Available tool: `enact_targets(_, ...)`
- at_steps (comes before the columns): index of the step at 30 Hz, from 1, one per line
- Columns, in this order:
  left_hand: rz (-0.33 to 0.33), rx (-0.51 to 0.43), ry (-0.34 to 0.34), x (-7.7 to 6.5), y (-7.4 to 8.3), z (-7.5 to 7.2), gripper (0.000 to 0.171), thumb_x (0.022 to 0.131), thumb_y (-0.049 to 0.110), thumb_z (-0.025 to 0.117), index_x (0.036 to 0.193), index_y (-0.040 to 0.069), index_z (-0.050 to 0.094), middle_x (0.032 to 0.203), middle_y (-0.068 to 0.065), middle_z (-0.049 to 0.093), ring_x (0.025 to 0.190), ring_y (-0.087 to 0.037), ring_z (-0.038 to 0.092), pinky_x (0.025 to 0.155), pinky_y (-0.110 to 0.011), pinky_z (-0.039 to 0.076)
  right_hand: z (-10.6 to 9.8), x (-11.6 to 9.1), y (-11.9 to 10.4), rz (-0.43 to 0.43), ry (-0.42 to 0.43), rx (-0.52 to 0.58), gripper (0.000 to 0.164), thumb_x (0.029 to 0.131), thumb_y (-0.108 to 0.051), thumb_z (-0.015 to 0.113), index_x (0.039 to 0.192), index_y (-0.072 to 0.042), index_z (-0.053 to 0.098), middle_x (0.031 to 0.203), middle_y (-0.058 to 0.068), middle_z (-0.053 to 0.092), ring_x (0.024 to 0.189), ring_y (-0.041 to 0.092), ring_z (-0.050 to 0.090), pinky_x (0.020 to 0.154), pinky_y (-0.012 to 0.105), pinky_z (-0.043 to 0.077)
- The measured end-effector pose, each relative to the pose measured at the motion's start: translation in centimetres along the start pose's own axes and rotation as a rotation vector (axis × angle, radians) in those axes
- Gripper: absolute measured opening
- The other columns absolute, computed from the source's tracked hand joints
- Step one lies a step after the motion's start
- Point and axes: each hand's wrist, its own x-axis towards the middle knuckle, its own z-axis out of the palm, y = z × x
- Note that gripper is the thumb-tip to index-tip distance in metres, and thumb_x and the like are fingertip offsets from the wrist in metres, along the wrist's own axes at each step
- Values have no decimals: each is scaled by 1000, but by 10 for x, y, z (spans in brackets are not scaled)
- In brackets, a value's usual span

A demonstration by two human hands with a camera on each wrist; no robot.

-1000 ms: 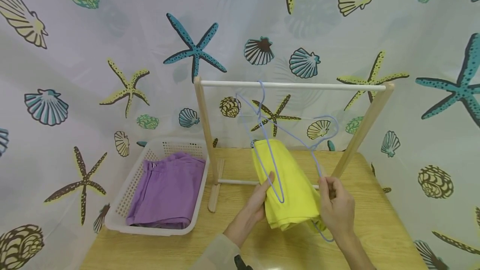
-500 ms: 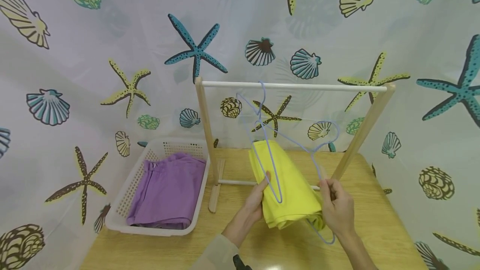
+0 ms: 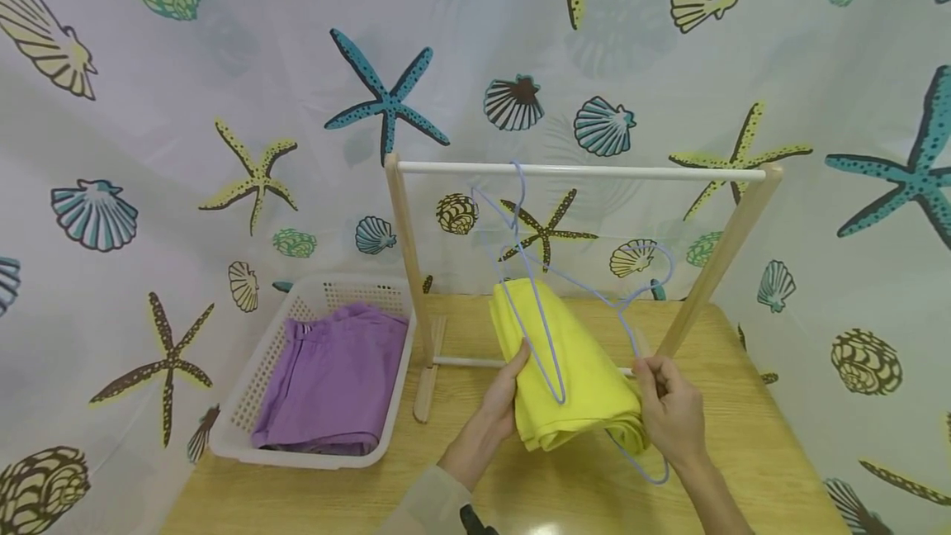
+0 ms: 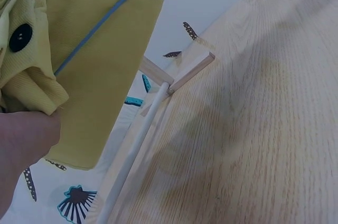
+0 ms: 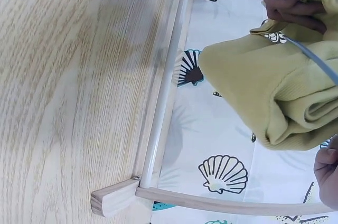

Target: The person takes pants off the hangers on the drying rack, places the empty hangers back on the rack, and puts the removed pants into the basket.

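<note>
In the head view a folded yellow garment [image 3: 568, 362] hangs in the air below the rail of a clothes rack. My left hand [image 3: 494, 403] grips its left side, and the left wrist view shows a dark button [image 4: 21, 37] on the cloth. My right hand [image 3: 674, 411] pinches the wire of a blue hanger [image 3: 622, 302] at the garment's right edge. The hanger's hook points up and right; its lower corner sticks out below the cloth, which covers part of it. Another blue hanger [image 3: 545, 324] hangs from the rail, crossing in front of the garment.
The clothes rack has a white top rail [image 3: 609, 172] and wooden posts [image 3: 409, 262]. Left of it, a white basket [image 3: 223, 436] holds folded purple clothing [image 3: 334, 378]. Everything stands on a wooden table [image 3: 750, 444] before a shell-patterned curtain [image 3: 446, 23].
The yellow garment has shifted slightly left and tilted, together with my left hand. The hook of the hanger in my right hand has tipped a little lower. The rack and basket stay put.
</note>
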Motion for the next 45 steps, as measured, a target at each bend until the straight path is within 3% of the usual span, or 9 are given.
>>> enact_targets(5, 11, -41, -17, -3, -1, -1, 43, 105, 64, 50, 122, 25, 54, 106, 16, 71, 94, 2, 70, 88, -16, 57, 0, 2, 4, 25, -24, -14, 11, 99, 9, 62, 90, 5, 67, 58, -10, 45, 48, -6, 34, 39, 14, 29)
enact_targets(14, 32, -57, -3, -10, 0, -5, 38, 106, 62, 47, 112, 26, 59, 98, 18, 73, 87, 5, 71, 82, -12, 56, 0, 7, 10, -7, -45, -24, 10, 99, 8, 62, 91, 5, 67, 57, -8, 46, 49, -7, 33, 40, 14, 29)
enact_targets(21, 41, -63, -133, -21, 4, -7, 36, 110, 58, 40, 109, 26, 58, 97, 18, 73, 88, 6, 72, 82, -10, 56, -2, 7, 17, -4, -92, -33, 10, 99, 8, 61, 91, 6, 66, 59, -9, 46, 49, -7, 33, 40, 13, 30)
enact_targets(29, 50, -81, -178, -27, 3, -14, 36, 110, 56, 41, 106, 26, 61, 97, 17, 75, 87, 5, 73, 80, -11, 57, -6, 8, 24, 1, -129, -87, 10, 101, 4, 62, 92, 7, 65, 60, -4, 53, 48, -7, 38, 41, 14, 34)
enact_targets(35, 60, -123, -279, -30, 2, -20, 43, 116, 43, 26, 103, 23, 62, 94, 16, 76, 83, 4, 75, 77, -11, 58, -6, 8, 28, -21, -122, -116, 11, 101, 3, 62, 90, 8, 64, 59, -1, 54, 48, -7, 38, 41, 13, 36)
enact_targets(38, 34, -138, -286, -35, 4, -22, 45, 115, 43, 24, 104, 23, 63, 95, 15, 77, 84, 4, 75, 78, -12, 59, -6, 7, 30, -22, -112, -134, 12, 101, 3, 62, 90, 7, 64, 59, -1, 55, 48, -8, 38, 41, 12, 35)
enact_targets(45, -54, -133, -257, -41, 7, -23, 41, 112, 54, 36, 111, 22, 63, 101, 14, 77, 89, 3, 76, 84, -13, 59, -5, 8, 29, -33, -69, -198, 13, 99, 2, 66, 86, 5, 65, 56, -2, 54, 45, -13, 32, 39, 11, 31)
